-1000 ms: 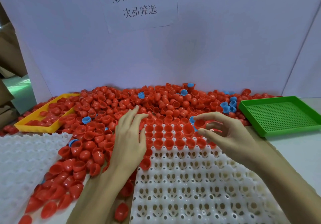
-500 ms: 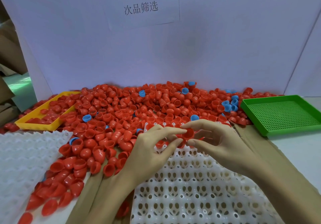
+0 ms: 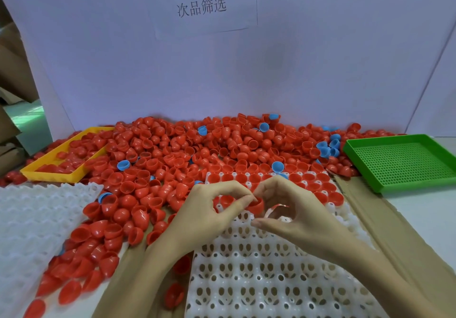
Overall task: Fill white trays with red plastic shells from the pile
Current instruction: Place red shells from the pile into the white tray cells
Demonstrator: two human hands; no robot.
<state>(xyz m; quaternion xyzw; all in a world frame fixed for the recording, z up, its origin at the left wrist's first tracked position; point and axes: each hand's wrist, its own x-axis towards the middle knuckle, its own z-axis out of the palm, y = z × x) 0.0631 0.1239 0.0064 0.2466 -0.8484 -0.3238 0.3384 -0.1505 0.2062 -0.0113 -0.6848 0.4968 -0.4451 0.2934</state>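
Red shell (image 3: 256,204) pinched between both hands' fingers (image 3: 243,200), above white tray (image 3: 271,275), near rows unfilled

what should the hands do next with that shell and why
Probably lower the shell into the nearest empty cup of the tray. Both the left hand and right hand pinch it just above the first unfilled row, with the rows behind already holding shells.
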